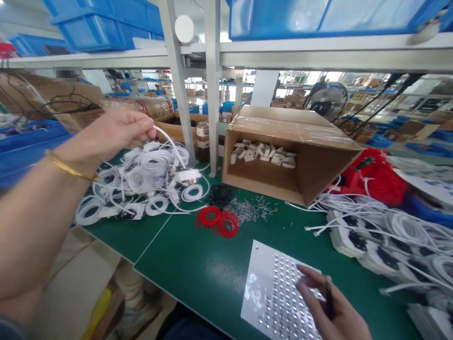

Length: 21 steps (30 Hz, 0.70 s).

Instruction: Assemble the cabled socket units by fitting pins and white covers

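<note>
My left hand is raised at the left, its fingertips pinched on a white cable. From this cable hangs a small white block with metal parts, in front of a heap of coiled white cables. My right hand is low at the right, over a white sheet with rows of shiny round dots. Its thumb and index finger are bent close together. A dark slim thing shows against its curled fingers; I cannot make out what it is.
Red rings, black small parts and thin metal screws lie mid-table. Behind them a cardboard box holds white pieces. White units with cables crowd the right. Shelf posts rise at the back.
</note>
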Tool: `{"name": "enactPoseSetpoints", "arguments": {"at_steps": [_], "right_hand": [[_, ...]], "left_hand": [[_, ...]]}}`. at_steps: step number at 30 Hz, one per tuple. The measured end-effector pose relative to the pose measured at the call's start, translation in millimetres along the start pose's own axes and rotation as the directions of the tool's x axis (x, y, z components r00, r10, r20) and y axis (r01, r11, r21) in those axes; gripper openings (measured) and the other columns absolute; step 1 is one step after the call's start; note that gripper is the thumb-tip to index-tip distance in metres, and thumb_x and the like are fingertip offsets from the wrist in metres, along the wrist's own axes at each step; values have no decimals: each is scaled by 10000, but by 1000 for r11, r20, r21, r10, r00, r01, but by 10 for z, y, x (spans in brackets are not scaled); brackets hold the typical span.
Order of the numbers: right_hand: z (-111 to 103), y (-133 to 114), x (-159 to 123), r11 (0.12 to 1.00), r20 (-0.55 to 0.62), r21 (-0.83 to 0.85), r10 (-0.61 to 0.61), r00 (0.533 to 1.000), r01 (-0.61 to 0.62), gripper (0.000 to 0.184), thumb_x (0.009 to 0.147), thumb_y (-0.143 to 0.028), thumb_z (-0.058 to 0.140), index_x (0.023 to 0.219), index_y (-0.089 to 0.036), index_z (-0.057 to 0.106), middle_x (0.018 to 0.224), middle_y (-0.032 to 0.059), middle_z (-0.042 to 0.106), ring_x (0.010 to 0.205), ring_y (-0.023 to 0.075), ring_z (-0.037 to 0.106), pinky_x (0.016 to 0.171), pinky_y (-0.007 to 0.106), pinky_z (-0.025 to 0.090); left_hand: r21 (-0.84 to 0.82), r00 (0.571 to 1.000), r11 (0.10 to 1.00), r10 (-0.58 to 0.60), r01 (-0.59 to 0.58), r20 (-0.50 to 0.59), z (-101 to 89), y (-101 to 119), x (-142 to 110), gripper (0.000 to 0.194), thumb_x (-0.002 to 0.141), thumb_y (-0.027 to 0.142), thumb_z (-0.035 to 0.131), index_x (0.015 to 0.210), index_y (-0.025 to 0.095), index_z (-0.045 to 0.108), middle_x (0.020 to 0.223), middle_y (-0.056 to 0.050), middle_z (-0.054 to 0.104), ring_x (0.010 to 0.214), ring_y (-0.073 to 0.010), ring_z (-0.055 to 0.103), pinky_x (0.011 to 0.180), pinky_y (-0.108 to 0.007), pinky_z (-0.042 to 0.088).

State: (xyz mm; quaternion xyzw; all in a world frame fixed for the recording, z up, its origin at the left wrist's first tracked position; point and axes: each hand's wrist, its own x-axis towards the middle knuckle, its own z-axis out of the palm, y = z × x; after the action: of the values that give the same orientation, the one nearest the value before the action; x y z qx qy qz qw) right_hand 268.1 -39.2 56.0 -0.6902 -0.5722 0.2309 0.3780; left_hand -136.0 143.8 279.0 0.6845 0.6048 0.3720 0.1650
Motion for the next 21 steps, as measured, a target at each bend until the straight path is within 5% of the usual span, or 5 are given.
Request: {"name": "enactPoseSetpoints", "arguments": {"at_steps": [3,6,9,13,21], "right_hand": [[333,-575,215,982,90,184,-50,995,33,499,825,-421,538,1272,-203,499,1072,66,677,639,159,651,504,240,525],[800,-1151,451,934,105,312,-218,970,176,713,746,-321,666,1382,-213,361,1310,107,530,959,235,630,733,357,558],[1251,-1539,678,839,163,316,-508,846,443,940,636,-245,786,1427,-244,278,1440,84,383,1243,278,449,1001,432,421],[1686,-1701,799,734,286,370,-673,682,569,626,715,-222,738,1286,-225,482,1301,61,542,1153,233,531,984,361,428],[1456,-1611,384,785,423,550,-555,716,283,198,821,-300,601,972,-174,579,794,1,597,685,138,531,629,238,413]], "left_hand": [[-340,992,941,36,9,125,88,-170,-78,325,855,380,516,723,85,556,512,65,284,440,12,243,494,-170,127],[-515,971,856,97,29,216,179,-339,-185,346,817,437,586,674,126,533,497,69,270,427,-16,231,417,-166,146],[-561,964,827,123,33,237,251,-450,-344,386,805,485,584,636,153,482,497,74,256,432,-39,224,401,-178,201],[-606,961,795,139,36,239,331,-576,-556,376,837,474,535,635,174,433,510,72,253,437,-56,214,399,-180,216],[-558,979,829,145,-41,143,476,-1173,-765,420,898,489,387,701,153,543,669,-16,479,634,-122,463,602,-248,423]]}}
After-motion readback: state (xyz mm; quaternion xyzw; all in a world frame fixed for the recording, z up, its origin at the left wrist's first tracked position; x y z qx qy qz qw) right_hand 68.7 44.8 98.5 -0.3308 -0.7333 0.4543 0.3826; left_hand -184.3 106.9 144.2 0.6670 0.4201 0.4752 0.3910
